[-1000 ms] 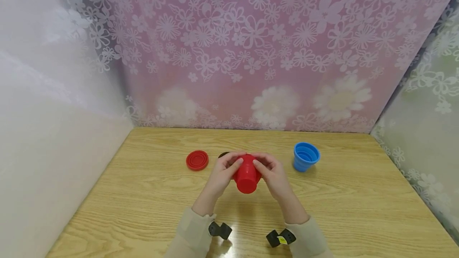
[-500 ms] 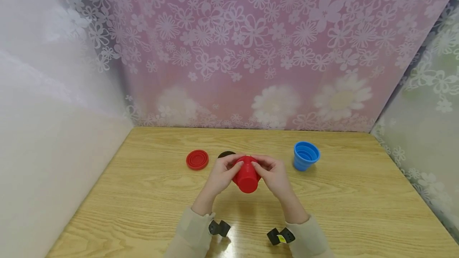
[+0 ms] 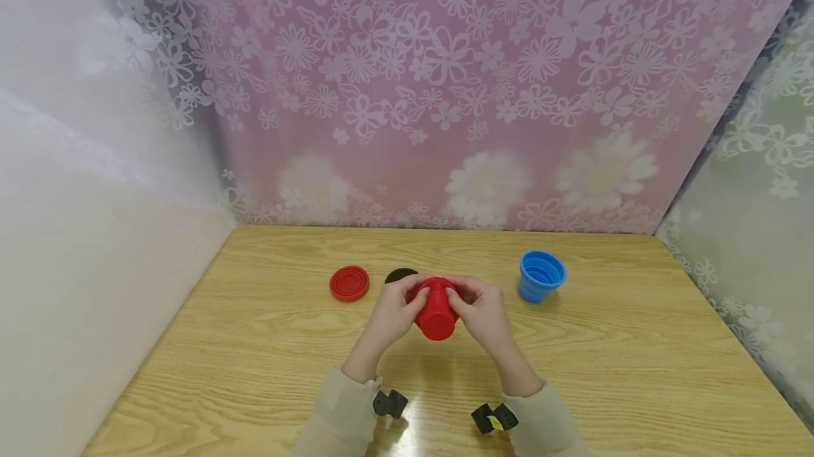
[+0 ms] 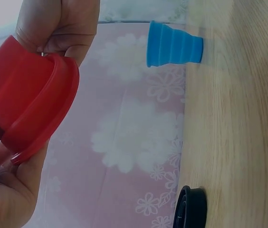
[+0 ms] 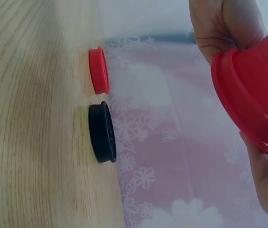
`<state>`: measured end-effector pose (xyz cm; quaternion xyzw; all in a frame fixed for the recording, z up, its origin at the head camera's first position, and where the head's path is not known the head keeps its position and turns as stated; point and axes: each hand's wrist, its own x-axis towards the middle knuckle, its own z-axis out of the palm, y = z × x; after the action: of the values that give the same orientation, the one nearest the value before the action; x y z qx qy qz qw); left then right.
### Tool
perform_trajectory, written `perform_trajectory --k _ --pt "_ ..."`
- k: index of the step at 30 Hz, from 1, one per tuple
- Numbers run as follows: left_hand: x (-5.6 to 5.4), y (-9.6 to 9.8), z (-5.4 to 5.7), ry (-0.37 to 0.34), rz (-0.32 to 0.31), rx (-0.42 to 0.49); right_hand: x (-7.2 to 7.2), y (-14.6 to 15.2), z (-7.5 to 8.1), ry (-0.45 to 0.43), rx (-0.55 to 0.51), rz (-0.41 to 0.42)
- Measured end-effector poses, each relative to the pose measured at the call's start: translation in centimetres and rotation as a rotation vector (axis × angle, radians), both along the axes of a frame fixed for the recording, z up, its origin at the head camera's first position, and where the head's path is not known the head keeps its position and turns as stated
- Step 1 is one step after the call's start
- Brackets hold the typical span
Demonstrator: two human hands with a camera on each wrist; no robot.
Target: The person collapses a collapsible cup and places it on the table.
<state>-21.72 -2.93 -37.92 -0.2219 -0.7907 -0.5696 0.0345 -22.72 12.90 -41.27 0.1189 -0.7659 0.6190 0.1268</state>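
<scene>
A red collapsible cup (image 3: 437,310) hangs above the table between my two hands, tilted with its base toward me. My left hand (image 3: 391,316) grips its left side, thumb on the outer wall and fingers behind the rim. On the opposite side my right hand (image 3: 486,314) holds it the same way. In the left wrist view the cup's stepped wall (image 4: 22,90) stands out from its wide rim. Just beyond my left hand lies a flat black collapsed cup (image 3: 400,275), partly hidden by the fingers in the head view.
A flat red collapsed cup (image 3: 349,283) lies left of the black one. To the right stands a blue collapsible cup (image 3: 540,277), extended and upright. The wooden table (image 3: 254,372) ends at a flowered pink curtain (image 3: 445,104), with pale side walls left and right.
Both hands keep hold of the red cup, which has shifted only slightly. A little more of the black collapsed cup shows beside the left hand. The other cups stay put.
</scene>
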Motion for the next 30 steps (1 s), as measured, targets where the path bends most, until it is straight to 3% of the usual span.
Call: perform_trajectory --k 4,11,13,30 --pt "0.0 0.0 -0.1 0.032 0.014 -0.028 0.0 -0.1 -0.2 0.014 0.036 -0.025" --pt "-1.9 0.0 -3.1 0.044 0.019 -0.044 -0.1 -0.2 -0.4 0.016 0.075 -0.061" --pt "-2.1 -0.1 -3.5 0.052 0.022 -0.055 -0.1 -0.2 -0.5 0.023 0.08 -0.07" --pt "-2.2 0.2 -3.6 0.104 0.055 -0.085 -0.3 -0.4 -0.8 0.076 0.099 -0.123"
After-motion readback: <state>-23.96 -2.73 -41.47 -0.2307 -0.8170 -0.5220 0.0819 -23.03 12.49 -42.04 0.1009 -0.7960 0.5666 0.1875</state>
